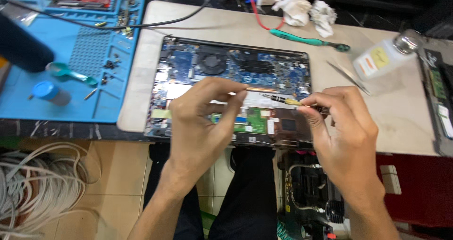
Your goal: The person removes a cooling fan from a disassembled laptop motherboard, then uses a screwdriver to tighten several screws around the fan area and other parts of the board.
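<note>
Blue laptop motherboard (245,63) lies exposed in the open chassis on the bench (401,112); right hand (347,141) pinches a small screwdriver (283,100), left hand (203,122) steadies its tip. Best kept upright, pressed lightly.

A clear plastic bottle (383,56) lies tilted at the far right of the table, its metal cap (406,41) pointing to the far right. On its side sits a yellow label (379,57), and beside that, nearer the bottle's base, a white label with an orange edge (364,66). A small yellow sticker (161,113) sits at the left edge of the opened laptop, just left of the left hand.
</note>
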